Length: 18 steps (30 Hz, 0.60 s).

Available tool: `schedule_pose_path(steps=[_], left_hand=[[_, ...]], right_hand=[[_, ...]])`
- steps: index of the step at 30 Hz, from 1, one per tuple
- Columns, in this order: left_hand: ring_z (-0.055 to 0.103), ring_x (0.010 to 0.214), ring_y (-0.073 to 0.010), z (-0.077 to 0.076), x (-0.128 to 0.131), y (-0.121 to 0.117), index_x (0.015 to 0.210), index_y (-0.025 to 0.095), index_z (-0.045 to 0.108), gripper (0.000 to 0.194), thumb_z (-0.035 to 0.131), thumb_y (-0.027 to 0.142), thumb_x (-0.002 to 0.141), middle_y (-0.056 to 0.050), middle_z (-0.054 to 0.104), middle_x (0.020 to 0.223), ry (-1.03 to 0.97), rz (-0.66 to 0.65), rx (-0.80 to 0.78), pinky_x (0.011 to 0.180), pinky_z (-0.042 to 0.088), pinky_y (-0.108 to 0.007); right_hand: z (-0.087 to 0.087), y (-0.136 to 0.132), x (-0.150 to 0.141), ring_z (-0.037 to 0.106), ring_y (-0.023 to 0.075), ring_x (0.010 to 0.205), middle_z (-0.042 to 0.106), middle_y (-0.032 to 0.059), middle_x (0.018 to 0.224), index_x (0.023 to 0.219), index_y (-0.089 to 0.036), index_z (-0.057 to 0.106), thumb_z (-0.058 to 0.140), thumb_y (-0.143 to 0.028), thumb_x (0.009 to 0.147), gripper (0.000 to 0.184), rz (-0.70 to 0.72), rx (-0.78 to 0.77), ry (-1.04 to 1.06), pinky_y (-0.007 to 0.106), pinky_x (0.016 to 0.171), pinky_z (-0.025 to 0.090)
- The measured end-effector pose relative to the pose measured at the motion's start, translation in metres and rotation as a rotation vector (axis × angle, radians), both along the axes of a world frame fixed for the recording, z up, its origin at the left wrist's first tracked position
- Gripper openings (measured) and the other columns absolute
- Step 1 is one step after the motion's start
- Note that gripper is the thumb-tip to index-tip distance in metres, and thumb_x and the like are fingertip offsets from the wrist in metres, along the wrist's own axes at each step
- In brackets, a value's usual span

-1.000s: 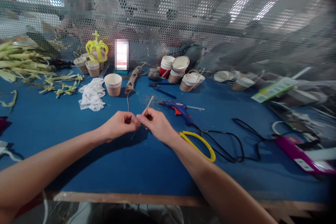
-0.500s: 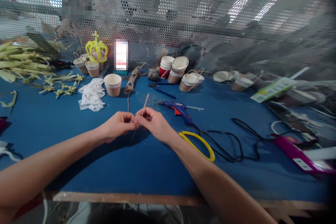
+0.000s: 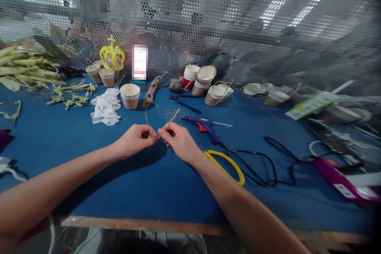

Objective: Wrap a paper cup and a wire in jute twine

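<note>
My left hand (image 3: 135, 140) and my right hand (image 3: 178, 141) meet over the blue table (image 3: 143, 182), both with fingers pinched. The right hand pinches a thin wooden stick (image 3: 172, 119) that slants up and away to the right. The left hand pinches the end of a brown twine strand (image 3: 145, 116) that runs back to a twine bundle (image 3: 151, 91). The fingertips of both hands nearly touch where stick and twine come together.
A blue glue gun (image 3: 205, 124) with a black cord (image 3: 262, 166) lies right of my hands, beside yellow-handled scissors (image 3: 226, 162). Paper cups (image 3: 130, 95), a white cloth (image 3: 105, 105), a yellow crown (image 3: 111, 53) and green leaves (image 3: 26, 69) stand behind. A perforated screen (image 3: 208, 16) backs the table.
The stick has tipped from near upright to a lower slant toward the right. Both hands stay together at the same spot.
</note>
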<state>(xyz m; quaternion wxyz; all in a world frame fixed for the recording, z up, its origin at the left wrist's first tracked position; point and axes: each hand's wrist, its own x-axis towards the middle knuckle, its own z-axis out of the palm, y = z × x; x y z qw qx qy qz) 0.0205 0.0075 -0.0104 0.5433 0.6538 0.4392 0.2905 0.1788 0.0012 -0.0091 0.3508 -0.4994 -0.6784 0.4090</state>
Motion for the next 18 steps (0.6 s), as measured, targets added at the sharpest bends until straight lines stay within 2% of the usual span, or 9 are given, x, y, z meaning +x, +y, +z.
schedule_pose_path(steps=[7, 13, 18], left_hand=[[0.037, 0.048, -0.0064, 0.0010, -0.0006, -0.0001, 0.061, 0.014, 0.050, 0.008, 0.051, 0.021, 0.064, 0.005, 0.046, 0.052, 0.058, 0.001, 0.052, 0.047, 0.029, -0.019], [0.035, 0.049, -0.0064, -0.0005, -0.0004, -0.0010, 0.060, 0.013, 0.051, 0.009, 0.050, 0.021, 0.064, 0.004, 0.045, 0.052, 0.040, 0.000, 0.062, 0.046, 0.028, -0.019], [0.032, 0.048, -0.0057, 0.0018, 0.0007, -0.0026, 0.060, 0.013, 0.050, 0.012, 0.051, 0.024, 0.065, 0.005, 0.043, 0.051, 0.037, 0.004, 0.055, 0.045, 0.026, -0.019]], right_hand=[[0.0008, -0.0021, -0.0014, 0.040, 0.0087, 0.047, 0.047, -0.0031, 0.054, 0.066, -0.017, 0.049, 0.049, -0.033, 0.077, 0.019, -0.038, 0.066, -0.092, 0.022, 0.046, 0.033], [0.0026, -0.0042, -0.0028, 0.037, 0.0086, 0.049, 0.047, -0.0028, 0.054, 0.063, -0.016, 0.050, 0.051, -0.031, 0.076, 0.019, -0.070, 0.133, -0.150, 0.022, 0.048, 0.031], [0.0041, -0.0051, -0.0035, 0.037, 0.0086, 0.049, 0.047, -0.0024, 0.054, 0.062, -0.016, 0.050, 0.052, -0.033, 0.075, 0.022, -0.089, 0.127, -0.155, 0.022, 0.047, 0.030]])
